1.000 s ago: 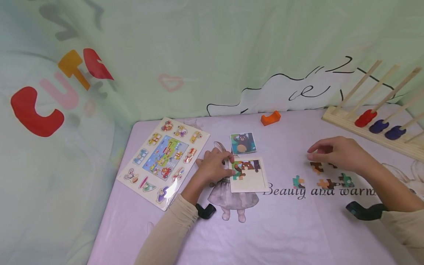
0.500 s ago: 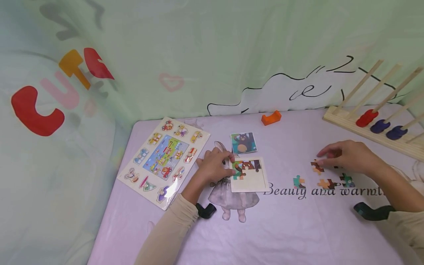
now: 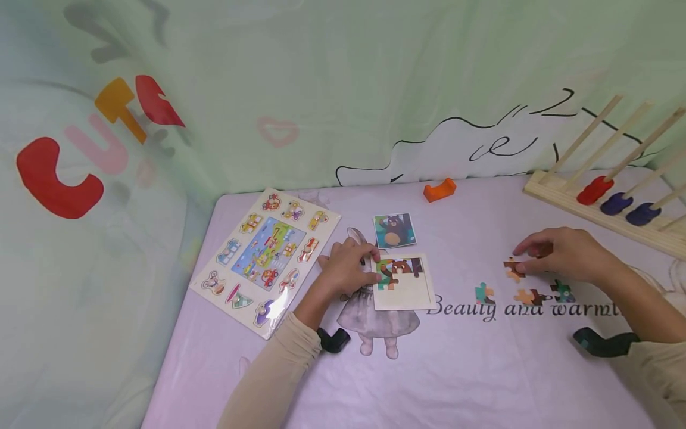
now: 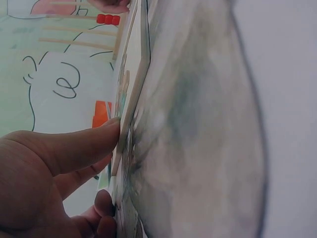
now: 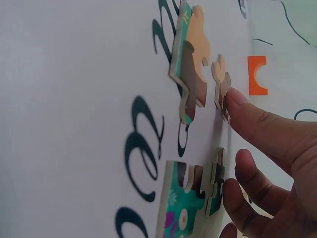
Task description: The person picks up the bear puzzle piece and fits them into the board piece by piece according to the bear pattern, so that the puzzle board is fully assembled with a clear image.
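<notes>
My left hand [image 3: 347, 271] holds the left edge of a small wooden puzzle board [image 3: 404, 298] between thumb and fingers. Several bear pieces fill the board's upper part and left side. In the left wrist view my thumb presses against the board's edge [image 4: 138, 74]. Over to the right, my right hand [image 3: 563, 255] pinches a brown puzzle piece [image 3: 514, 270] with thumb and index finger, low over the table. Around it lie a teal piece [image 3: 484, 293], a brown-and-peach piece [image 3: 530, 297] and a green piece [image 3: 563, 291]. Another piece [image 5: 216, 183] sits under the right fingers.
A bear picture card [image 3: 395, 230] lies just behind the board. The large vehicle puzzle [image 3: 268, 262] is at the left. An orange block [image 3: 439, 190] stands near the back edge, and a wooden peg abacus [image 3: 605, 208] at the back right.
The right hand has moved slightly right and down onto the brown piece, which has turned a little under its fingers. The left hand and the board stay in place.
</notes>
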A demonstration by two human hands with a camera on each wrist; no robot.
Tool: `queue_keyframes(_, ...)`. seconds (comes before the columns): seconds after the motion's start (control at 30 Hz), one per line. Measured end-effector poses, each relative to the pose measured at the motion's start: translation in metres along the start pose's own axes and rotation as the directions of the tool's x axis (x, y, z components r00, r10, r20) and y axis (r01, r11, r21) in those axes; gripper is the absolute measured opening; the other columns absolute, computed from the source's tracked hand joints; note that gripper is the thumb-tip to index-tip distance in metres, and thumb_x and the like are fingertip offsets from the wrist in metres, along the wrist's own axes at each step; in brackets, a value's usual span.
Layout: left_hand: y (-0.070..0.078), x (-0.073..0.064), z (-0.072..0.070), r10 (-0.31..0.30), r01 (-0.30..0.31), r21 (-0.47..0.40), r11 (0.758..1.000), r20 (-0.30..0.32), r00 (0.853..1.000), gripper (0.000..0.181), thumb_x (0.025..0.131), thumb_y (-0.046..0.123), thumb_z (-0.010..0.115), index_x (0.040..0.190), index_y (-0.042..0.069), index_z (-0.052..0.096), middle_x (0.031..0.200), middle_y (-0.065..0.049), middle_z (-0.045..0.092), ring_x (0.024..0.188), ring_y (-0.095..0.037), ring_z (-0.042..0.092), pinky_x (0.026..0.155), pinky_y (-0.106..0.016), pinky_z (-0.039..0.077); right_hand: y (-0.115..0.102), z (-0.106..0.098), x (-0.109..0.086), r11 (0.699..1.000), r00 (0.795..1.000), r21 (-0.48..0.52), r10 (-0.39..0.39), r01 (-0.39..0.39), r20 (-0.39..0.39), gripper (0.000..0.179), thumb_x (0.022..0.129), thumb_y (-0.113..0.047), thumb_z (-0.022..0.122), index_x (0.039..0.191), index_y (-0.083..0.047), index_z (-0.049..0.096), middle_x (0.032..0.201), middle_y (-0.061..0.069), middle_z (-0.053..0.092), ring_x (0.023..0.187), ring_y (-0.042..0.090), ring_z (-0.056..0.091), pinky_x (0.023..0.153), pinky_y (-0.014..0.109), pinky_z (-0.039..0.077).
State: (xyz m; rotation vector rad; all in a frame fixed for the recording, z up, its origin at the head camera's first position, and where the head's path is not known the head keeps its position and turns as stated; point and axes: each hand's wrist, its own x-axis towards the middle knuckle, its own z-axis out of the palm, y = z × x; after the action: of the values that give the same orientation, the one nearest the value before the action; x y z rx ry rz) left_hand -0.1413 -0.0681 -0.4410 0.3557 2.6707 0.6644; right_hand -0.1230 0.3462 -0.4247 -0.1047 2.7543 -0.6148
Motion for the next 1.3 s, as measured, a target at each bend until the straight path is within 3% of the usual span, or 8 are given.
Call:
queue_keyframes(0.67,0.0025,-0.0017,-0.0015,-0.006,0.006,0.02,1.0,0.001,1.0,0.025,0.085,0.038,0.081,0.104,0.034,0.066,0.119,-0.002,0.057,0.112,-0.028,0.047,0.094,-0.061,0.032,0.0007,0.0042,-0.0002,1.0,1.0,0.025,-0.004,0.004,0.003,0.033,0.082,-0.034,0.085,0.102,-0.01,0.077,0.097,0.008,0.07,0.088,0.025,0.055,0.064,0.026,0.045)
queue_keyframes(1.3,0.0013,-0.0012,0.0004,-0.006,0.006,0.011,1.0,-0.002,1.0,0.025,0.084,0.039,0.081,0.103,0.035,0.066,0.117,-0.001,0.056,0.111,-0.026,0.046,0.094,-0.061,0.032,-0.0002,0.0015,-0.0067,0.999,1.0,0.036,-0.005,0.006,-0.019,0.041,0.083,-0.038,0.084,0.105,-0.006,0.072,0.099,0.009,0.07,0.089,0.026,0.057,0.065,0.025,0.047)
